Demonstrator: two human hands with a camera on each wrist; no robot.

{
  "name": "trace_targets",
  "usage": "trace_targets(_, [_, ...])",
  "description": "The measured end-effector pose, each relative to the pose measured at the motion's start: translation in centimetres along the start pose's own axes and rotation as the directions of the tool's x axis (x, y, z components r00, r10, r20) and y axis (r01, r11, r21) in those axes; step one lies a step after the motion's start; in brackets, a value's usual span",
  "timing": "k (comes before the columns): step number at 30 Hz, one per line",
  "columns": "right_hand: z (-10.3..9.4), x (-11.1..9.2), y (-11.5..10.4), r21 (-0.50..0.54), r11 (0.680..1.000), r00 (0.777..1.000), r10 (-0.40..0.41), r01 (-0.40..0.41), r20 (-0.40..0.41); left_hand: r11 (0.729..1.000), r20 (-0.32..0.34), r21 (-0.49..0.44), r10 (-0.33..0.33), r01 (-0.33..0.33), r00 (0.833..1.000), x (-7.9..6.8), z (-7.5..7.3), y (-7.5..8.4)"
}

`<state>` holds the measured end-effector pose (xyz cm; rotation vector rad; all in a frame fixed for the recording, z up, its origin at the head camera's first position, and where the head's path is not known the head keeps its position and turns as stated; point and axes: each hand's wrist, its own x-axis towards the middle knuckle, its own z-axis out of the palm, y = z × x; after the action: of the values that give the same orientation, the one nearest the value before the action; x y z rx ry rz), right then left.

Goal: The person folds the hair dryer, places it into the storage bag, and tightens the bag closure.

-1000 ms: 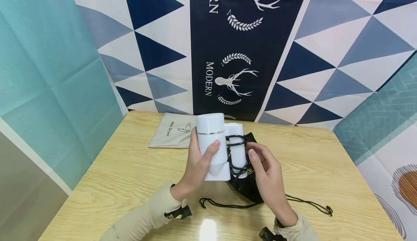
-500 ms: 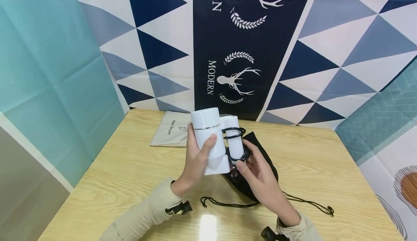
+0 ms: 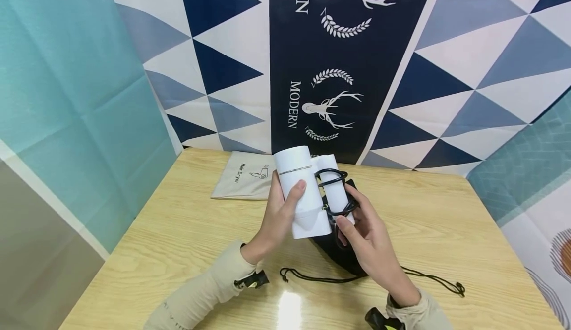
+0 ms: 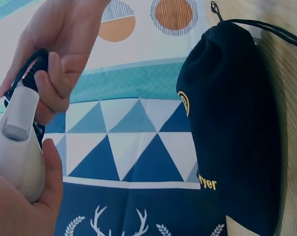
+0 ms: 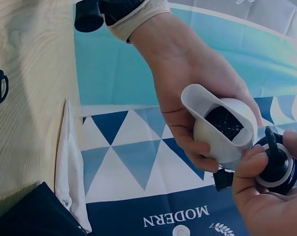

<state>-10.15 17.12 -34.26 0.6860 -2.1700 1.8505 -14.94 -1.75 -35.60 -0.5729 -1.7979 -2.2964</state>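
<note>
A white hair dryer (image 3: 294,159) with its handle folded alongside the barrel is held up above the table. My left hand (image 3: 277,216) grips the barrel, thumb across its front. Black cord (image 3: 330,171) is wound in loops round the handle. My right hand (image 3: 372,241) pinches the handle's lower end, where the cord comes out. In the right wrist view, a flattened nozzle (image 5: 193,96) shows its dark opening. Behind the dryer and right hand lies a black drawstring pouch (image 3: 336,253), its yellow lettering partly visible in the left wrist view.
A pale cloth bag (image 3: 236,184) printed "Hair Dryer" lies flat at the back left of the wooden table (image 3: 178,231). The pouch's drawstrings (image 3: 321,279) trail over the table towards me. A patterned cloth (image 3: 232,47) hangs behind the table's back edge.
My right hand has moved from beside the cord loops down to the handle's lower end and now pinches it. The hair dryer has tilted, its upper end leaning further left.
</note>
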Motion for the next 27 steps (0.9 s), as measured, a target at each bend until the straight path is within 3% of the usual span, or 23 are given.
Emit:
trace_targets(5, [-0.2, -0.1, 0.0, 0.014, 0.999, 0.999, -0.038, 0.038, -0.037, 0.999, 0.052, 0.030, -0.021, 0.020, 0.998, 0.3, -0.4, 0.1])
trace_targets(11, [0.1, -0.3, 0.2, 0.039, 0.997, 0.996, -0.065, 0.068, -0.059, 0.987, 0.127, 0.131, -0.106, 0.089, 0.986, 0.9, -1.9, 0.5])
trace_targets(18, [0.1, -0.6, 0.2, 0.020, 0.998, 0.997, -0.052, 0.053, -0.061, 0.953, 0.228, 0.244, -0.237, 0.181, 0.944, 1.0, -3.4, 0.7])
trace_targets(23, [-0.9, -0.7, -0.2, 0.060, 0.998, 0.998, -0.012, 0.016, -0.059, 0.931, 0.285, 0.347, -0.217, 0.111, 0.934, 1.0, -3.9, 0.6])
trace_targets(27, [-1.7, -0.5, -0.5, 0.168, 0.985, 0.999, -0.022, 0.029, -0.045, 0.910, 0.307, 0.412, -0.180, 0.040, 0.935, 1.0, -3.8, 0.5])
